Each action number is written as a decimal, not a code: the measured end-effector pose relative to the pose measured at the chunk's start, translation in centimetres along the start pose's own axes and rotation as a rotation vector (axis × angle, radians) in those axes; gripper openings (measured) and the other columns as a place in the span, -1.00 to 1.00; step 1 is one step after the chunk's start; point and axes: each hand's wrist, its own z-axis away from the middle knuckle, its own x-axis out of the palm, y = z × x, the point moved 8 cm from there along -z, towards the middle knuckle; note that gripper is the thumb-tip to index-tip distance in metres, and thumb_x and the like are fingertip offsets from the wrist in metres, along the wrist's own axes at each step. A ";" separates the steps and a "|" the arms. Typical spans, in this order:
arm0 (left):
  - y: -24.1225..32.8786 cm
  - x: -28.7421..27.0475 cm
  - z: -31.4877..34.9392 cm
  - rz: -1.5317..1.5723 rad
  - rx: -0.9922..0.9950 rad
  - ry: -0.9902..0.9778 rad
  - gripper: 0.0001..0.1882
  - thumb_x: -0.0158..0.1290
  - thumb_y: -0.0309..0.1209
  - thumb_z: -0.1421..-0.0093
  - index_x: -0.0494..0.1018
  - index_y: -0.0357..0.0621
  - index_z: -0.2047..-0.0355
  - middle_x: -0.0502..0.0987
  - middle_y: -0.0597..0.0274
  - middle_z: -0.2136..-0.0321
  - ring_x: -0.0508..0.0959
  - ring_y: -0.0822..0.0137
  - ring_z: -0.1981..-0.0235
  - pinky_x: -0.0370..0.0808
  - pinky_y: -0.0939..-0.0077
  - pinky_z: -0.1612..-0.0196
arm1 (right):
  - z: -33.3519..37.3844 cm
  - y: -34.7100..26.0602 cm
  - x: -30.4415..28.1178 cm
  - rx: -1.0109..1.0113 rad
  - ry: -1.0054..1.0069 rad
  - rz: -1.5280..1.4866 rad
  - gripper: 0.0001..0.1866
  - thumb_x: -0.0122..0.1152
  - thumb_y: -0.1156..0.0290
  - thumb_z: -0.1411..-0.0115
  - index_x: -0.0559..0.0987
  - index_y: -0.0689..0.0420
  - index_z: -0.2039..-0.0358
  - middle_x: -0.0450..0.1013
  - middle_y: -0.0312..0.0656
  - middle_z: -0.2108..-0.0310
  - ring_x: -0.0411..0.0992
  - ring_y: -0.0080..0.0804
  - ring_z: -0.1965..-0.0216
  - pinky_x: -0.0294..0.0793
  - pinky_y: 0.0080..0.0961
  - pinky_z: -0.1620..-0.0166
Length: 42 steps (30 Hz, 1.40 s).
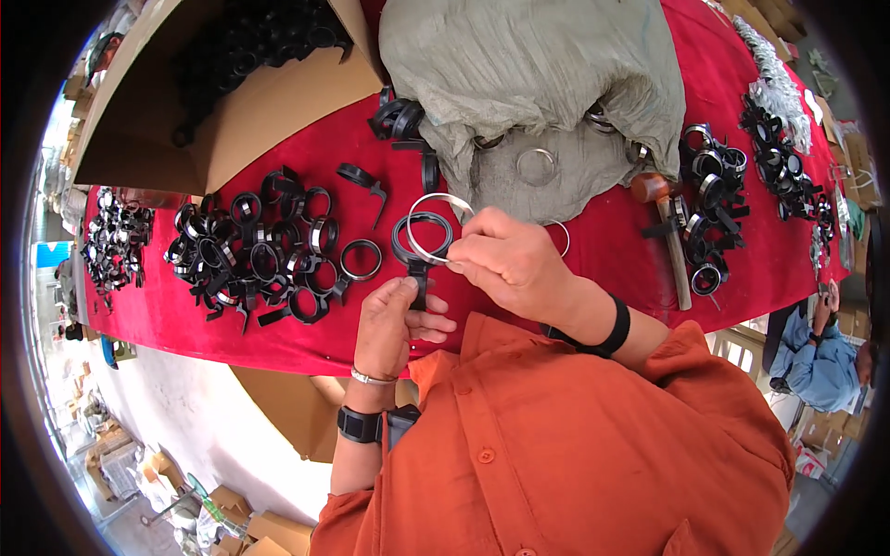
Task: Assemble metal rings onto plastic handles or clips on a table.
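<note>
My left hand (391,324) grips the short handle of a black plastic ring (400,243), its round part pointing away from me. Between the thumb and fingers of my right hand (514,264) is a thin silver metal ring (428,197). The metal ring is tilted and overlaps the black ring in view; whether the two touch I cannot tell. Just right of my right hand, another silver ring (566,237) lies on the red cloth, partly hidden. A single black ring with a handle (360,176) lies beyond my left hand.
Black rings, many with silver bands, lie piled (264,255) at the left and in another heap (709,190) at the right. A wooden-handled mallet (675,250) lies beside the right heap. A cardboard box (269,111) of black parts and a grey sack (538,65) stand at the back.
</note>
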 end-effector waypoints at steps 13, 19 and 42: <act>-0.6 0.1 0.1 -0.103 -0.077 -0.035 -0.62 -0.22 -0.43 -0.22 0.16 -0.20 -0.06 0.51 0.04 0.48 0.59 0.18 0.55 0.54 0.53 0.59 | 0.7 0.4 2.7 0.015 -0.034 0.141 -0.90 0.17 0.51 0.00 0.48 0.14 0.42 0.32 -0.23 0.49 0.41 -0.32 0.53 0.42 -0.45 0.52; -0.6 -0.1 0.0 -0.050 0.008 -0.057 -0.75 -0.24 -0.50 -0.20 0.24 -0.17 0.09 0.49 0.09 0.42 0.57 0.25 0.55 0.52 0.58 0.60 | 0.9 0.3 3.5 -0.005 -0.123 0.146 -0.87 0.15 0.52 0.07 0.48 0.11 0.44 0.31 -0.25 0.51 0.39 -0.32 0.57 0.39 -0.44 0.55; -0.5 0.2 0.0 -0.002 0.042 -0.029 -0.61 -0.18 -0.04 -0.26 0.33 -0.16 0.31 0.38 0.29 0.65 0.50 0.39 0.74 0.37 0.74 0.76 | 0.6 5.6 1.5 0.574 -0.092 -0.433 -0.72 0.08 0.29 -0.17 0.45 0.24 0.22 0.39 -0.28 0.52 0.31 -0.64 0.64 0.30 -0.69 0.56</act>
